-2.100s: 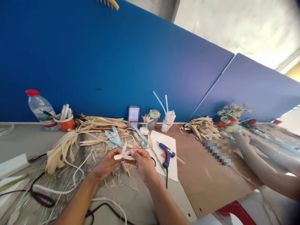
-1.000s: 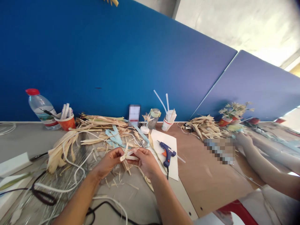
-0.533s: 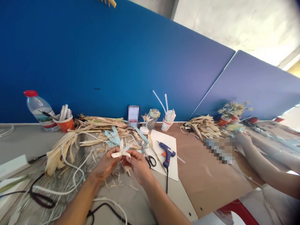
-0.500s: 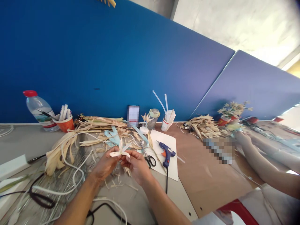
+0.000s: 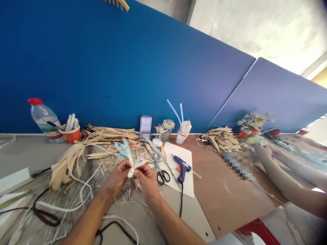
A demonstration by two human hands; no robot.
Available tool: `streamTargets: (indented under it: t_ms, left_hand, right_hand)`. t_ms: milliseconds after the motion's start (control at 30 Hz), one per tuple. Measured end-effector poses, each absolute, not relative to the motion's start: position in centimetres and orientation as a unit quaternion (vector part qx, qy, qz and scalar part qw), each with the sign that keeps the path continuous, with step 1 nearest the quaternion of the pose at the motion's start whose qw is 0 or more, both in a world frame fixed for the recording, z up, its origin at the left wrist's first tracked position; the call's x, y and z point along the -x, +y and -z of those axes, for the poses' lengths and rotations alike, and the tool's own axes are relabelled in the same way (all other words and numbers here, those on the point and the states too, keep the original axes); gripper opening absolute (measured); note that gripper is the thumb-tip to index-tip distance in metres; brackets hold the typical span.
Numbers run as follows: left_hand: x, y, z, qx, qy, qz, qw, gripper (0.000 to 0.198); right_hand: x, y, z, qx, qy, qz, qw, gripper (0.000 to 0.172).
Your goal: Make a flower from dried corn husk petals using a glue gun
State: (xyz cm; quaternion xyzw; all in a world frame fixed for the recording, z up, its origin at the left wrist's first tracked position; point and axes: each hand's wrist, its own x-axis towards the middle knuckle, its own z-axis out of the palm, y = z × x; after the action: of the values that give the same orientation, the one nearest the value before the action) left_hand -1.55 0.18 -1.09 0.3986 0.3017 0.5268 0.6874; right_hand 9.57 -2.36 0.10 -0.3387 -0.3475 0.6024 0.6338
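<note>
A small pale flower of corn-husk petals (image 5: 133, 164) is pinched between my two hands over the desk. My left hand (image 5: 119, 175) grips it from the left, fingers closed near its base. From the right, my right hand (image 5: 146, 177) holds it with thumb and fingertips together. The petals spread apart; the underside is hidden by my fingers. Right of my hands lie black-handled scissors (image 5: 163, 176) and a blue glue gun (image 5: 182, 167) on white paper (image 5: 188, 185). Behind them are light blue strips (image 5: 123, 147) among dried husks (image 5: 109, 134).
An orange cup (image 5: 72, 135) and a red-capped bottle (image 5: 43, 117) stand at the back left. White cables (image 5: 83, 190) loop across the desk. A phone (image 5: 146, 126) and a cup with glue sticks (image 5: 182, 136) stand by the blue partition. A co-worker's arms (image 5: 288, 173) are at the right.
The flower has been turned between my fingers, so its petals now point differently. My right hand has shifted slightly left, uncovering more of the scissors' handles.
</note>
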Motion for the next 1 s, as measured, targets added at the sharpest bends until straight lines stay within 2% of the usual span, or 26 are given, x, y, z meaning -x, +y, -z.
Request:
streamTargets:
  t_ms: [233,400,1000]
  left_hand:
    - [0.8,0.2,0.8,-0.481,0.37,-0.549,0.575,0.016]
    - [0.5,-0.2,0.6,-0.541,0.391,-0.542,0.51,0.008]
    - [1.2,0.1,1.4,-0.465,0.344,-0.49,0.652,0.014]
  right_hand:
    - [-9.2,-2.4,0.0,0.386,-0.305,-0.567,0.661,0.005]
    - [-9.6,-2.2,0.2,0.405,-0.292,-0.539,0.679,0.007]
    - [-10.3,-2.3,0.0,0.398,-0.347,-0.547,0.65,0.006]
